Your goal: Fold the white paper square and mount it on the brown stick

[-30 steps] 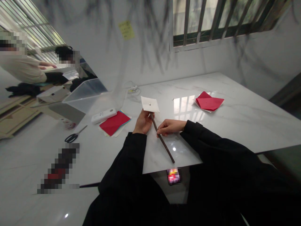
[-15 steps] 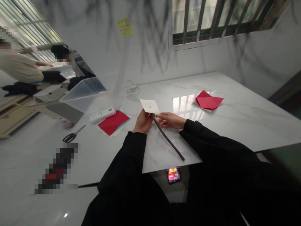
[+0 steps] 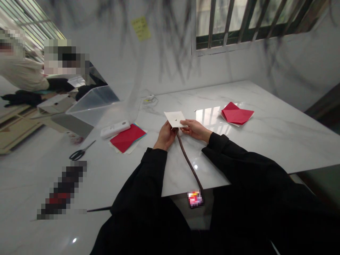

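Note:
A small white paper square [image 3: 175, 118] with a pin through its middle sits at the top of a thin dark stick [image 3: 189, 161] that runs down toward me over the white marble table [image 3: 265, 134]. My left hand [image 3: 166, 135] grips the upper end of the stick just under the paper. My right hand [image 3: 195, 129] pinches the paper's right lower corner, close beside the stick's top.
Folded red paper [image 3: 236, 114] lies at the right. A stack of coloured sheets with red on top [image 3: 126, 138], a white device [image 3: 115, 129], scissors [image 3: 81, 151] and a clear plastic bin [image 3: 95, 105] are at the left. Other people are at the far left.
My right hand has slid up the stick from its middle to the paper's corner. The stick's lower end swung out and back toward me.

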Available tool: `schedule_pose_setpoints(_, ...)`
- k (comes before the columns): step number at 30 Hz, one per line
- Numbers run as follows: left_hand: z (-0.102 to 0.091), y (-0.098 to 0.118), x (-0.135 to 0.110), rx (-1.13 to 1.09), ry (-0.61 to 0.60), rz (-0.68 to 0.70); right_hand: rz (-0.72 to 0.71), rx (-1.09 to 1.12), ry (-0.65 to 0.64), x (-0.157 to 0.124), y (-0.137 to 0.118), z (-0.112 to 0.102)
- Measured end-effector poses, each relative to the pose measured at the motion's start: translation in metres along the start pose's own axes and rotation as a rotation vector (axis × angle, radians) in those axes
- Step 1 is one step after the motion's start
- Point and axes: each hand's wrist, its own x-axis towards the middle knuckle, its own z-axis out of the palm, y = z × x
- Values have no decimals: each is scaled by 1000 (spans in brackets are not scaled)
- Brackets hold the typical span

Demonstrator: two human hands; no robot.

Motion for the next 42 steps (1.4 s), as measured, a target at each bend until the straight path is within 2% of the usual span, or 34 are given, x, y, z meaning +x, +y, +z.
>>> schedule_pose_setpoints(8,8,-4,14,3,-7,-18,-43,-24,37,9,-8,-10)
schedule_pose_setpoints(19,6,-2,12,92,32,-11,-35,-53,64,7,-11,-11)
schedule_pose_setpoints(22,-2,2,14,264,105,33,-59,-73,98,8,-14,-16)
schedule_pose_setpoints(24,-10,5,15,462,184,84,-74,-119,139,8,-17,-20)
schedule_pose_setpoints(28,-20,11,11,950,268,260,-91,-251,215,6,-21,-25)
schedule_pose_setpoints(30,-20,13,9,1092,296,340,-97,-304,218,6,-20,-26)
schedule_pose_setpoints(33,-15,13,9,1012,297,360,-115,-401,209,6,-18,-26)
schedule_pose_setpoints(37,-8,7,10,808,184,258,-178,-583,165,7,-15,-30)
schedule_pose_setpoints(42,-6,2,5,664,135,217,-233,-638,141,10,-11,-35)
